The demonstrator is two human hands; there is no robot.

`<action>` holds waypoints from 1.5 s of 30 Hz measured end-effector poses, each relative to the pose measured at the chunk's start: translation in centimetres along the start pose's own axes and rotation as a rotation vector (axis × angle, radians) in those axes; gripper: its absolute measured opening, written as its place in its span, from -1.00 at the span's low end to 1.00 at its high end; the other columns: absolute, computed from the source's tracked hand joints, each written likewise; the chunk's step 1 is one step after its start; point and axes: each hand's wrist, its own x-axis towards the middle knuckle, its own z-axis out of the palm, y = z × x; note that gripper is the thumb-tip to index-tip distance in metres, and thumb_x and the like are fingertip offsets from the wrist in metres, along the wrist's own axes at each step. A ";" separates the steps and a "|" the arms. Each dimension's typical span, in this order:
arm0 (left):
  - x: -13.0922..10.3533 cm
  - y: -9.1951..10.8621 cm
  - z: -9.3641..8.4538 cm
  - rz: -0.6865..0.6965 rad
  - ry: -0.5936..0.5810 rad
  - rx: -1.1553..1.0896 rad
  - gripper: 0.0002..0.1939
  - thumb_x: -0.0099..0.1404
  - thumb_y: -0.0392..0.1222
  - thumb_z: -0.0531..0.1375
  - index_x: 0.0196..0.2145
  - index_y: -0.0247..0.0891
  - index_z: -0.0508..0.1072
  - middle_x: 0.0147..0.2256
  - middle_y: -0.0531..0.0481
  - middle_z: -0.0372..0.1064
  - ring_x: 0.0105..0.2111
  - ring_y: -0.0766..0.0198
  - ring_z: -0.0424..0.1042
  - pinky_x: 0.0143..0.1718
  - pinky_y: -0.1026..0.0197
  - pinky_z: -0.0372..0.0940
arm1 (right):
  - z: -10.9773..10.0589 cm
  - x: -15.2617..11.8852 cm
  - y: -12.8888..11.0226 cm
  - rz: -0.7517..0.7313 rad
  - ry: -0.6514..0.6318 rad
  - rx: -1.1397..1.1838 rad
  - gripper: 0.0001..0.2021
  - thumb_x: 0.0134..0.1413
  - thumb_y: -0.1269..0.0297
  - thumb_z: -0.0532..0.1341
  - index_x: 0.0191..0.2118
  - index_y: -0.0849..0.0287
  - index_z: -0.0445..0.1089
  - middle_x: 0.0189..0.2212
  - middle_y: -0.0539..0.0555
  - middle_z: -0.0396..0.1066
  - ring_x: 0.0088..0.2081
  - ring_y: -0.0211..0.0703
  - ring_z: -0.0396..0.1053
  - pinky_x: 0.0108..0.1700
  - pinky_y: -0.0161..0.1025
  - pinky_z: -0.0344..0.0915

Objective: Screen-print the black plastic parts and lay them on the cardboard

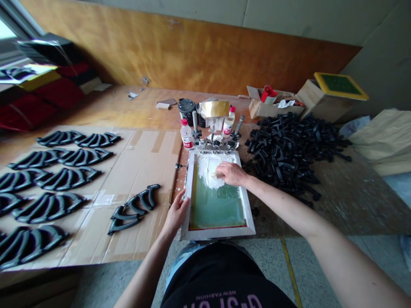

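A framed green screen (218, 209) lies in front of me, hinged to metal clamps (213, 146) at its far edge. White paste (205, 169) is spread over the far part of the mesh. My right hand (231, 173) is closed above the paste; the thing between its fingers is too small to make out. On the left side of the frame rests my left hand (177, 210), its fingers along the outer edge. Several black curved parts (133, 208) lie on the cardboard just left of that hand.
Rows of black curved parts (49, 207) cover the cardboard (128, 158) at left. A heap of black parts (282, 147) lies at right. Bottles (186, 134) and a black tub (186, 109) stand behind the clamps. Boxes (327, 102) sit at back right.
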 end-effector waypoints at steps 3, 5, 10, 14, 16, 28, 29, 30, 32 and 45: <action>-0.1 0.1 -0.2 -0.010 -0.023 0.008 -0.22 0.12 0.13 0.31 0.22 -0.25 0.32 -0.35 -0.04 0.53 -0.38 0.17 0.49 -0.37 0.25 0.34 | 1.8 -1.1 -0.7 -0.014 0.077 -0.062 -0.76 0.14 0.54 0.10 -0.16 0.22 0.46 -0.23 0.16 0.46 -0.12 -0.05 0.35 -0.08 -0.17 0.27; -0.3 0.3 -0.2 -0.023 -0.029 0.010 -0.20 0.12 0.14 0.31 0.24 -0.24 0.29 -0.37 -0.03 0.53 -0.41 0.18 0.48 -0.43 0.27 0.31 | 2.4 -1.9 -1.2 -0.072 0.069 -0.034 -0.76 0.16 0.51 0.12 -0.12 0.20 0.47 -0.22 0.15 0.47 -0.13 -0.06 0.37 -0.06 -0.18 0.28; -1.3 2.7 -0.3 -0.044 -0.032 -0.007 -0.22 0.10 0.11 0.34 0.23 -0.20 0.33 -0.30 -0.05 0.55 -0.39 0.18 0.49 -0.43 0.28 0.32 | -0.3 1.4 0.1 0.108 0.130 0.053 -0.72 0.19 0.29 0.25 0.03 0.03 0.45 -0.17 0.03 0.51 -0.17 -0.12 0.43 -0.10 -0.26 0.30; -2.0 6.2 -1.3 0.057 -0.042 -0.049 -0.36 0.15 0.21 0.27 0.11 -0.15 0.47 -0.07 -0.08 0.52 -0.19 0.13 0.50 -0.35 0.29 0.35 | -4.0 5.6 4.1 0.360 0.228 0.037 -0.44 0.16 0.21 0.29 0.28 -0.11 0.24 -0.07 0.01 0.51 -0.15 -0.09 0.45 -0.09 -0.24 0.30; -1.8 8.3 -1.5 0.054 -0.072 -0.072 -0.35 0.20 0.31 0.17 0.07 -0.18 0.49 -0.15 -0.08 0.54 -0.32 0.17 0.49 -0.45 0.28 0.33 | -5.4 5.3 6.7 0.481 0.300 0.023 -0.50 0.20 0.16 0.24 0.26 -0.07 0.27 -0.13 0.04 0.53 -0.18 -0.06 0.46 -0.11 -0.22 0.30; 2.1 14.5 3.2 0.323 0.001 -0.405 -0.41 0.27 0.30 0.09 0.03 -0.22 0.39 -0.16 -0.13 0.51 -0.16 0.16 0.50 -0.33 0.23 0.40 | 3.3 -2.7 4.2 0.347 0.108 0.155 -0.62 0.05 0.27 0.38 0.02 0.12 0.45 -0.13 0.12 0.49 -0.05 -0.08 0.37 0.05 -0.12 0.25; 1.8 13.0 3.7 0.244 -0.023 -0.396 -0.40 0.27 0.30 0.10 0.04 -0.21 0.38 -0.14 -0.15 0.51 -0.16 0.15 0.50 -0.32 0.22 0.41 | 3.7 -2.5 2.9 0.311 0.094 0.117 -0.69 0.07 0.28 0.37 -0.04 0.12 0.48 -0.14 0.12 0.48 -0.04 -0.07 0.35 0.07 -0.10 0.23; 1.3 11.2 4.2 0.129 -0.077 -0.371 -0.38 0.25 0.30 0.13 0.05 -0.23 0.38 -0.12 -0.19 0.51 -0.15 0.12 0.51 -0.32 0.19 0.41 | 3.8 -2.3 1.6 0.309 0.099 0.084 -0.78 0.10 0.28 0.35 -0.11 0.13 0.51 -0.18 0.12 0.47 -0.05 -0.08 0.34 0.06 -0.10 0.23; 0.0 7.4 5.3 -0.139 -0.220 -0.321 -0.35 0.22 0.28 0.19 0.06 -0.26 0.38 -0.05 -0.27 0.50 -0.12 0.04 0.51 -0.31 0.13 0.43 | 4.1 -2.2 -1.5 0.298 0.144 0.038 -0.88 0.17 0.24 0.31 -0.22 0.16 0.52 -0.28 0.10 0.45 -0.12 -0.09 0.32 0.01 -0.13 0.24; -3.1 -8.8 -11.2 -0.417 0.592 -0.284 -0.48 0.48 -0.01 -0.22 -0.29 -0.36 0.40 -0.42 -0.18 0.50 -0.47 0.21 0.54 -0.45 0.21 0.44 | 2.1 -6.8 10.6 0.934 -0.046 -0.175 -0.70 0.24 0.39 0.13 0.04 0.30 0.45 0.01 0.34 0.41 0.08 0.05 0.33 0.07 -0.14 0.24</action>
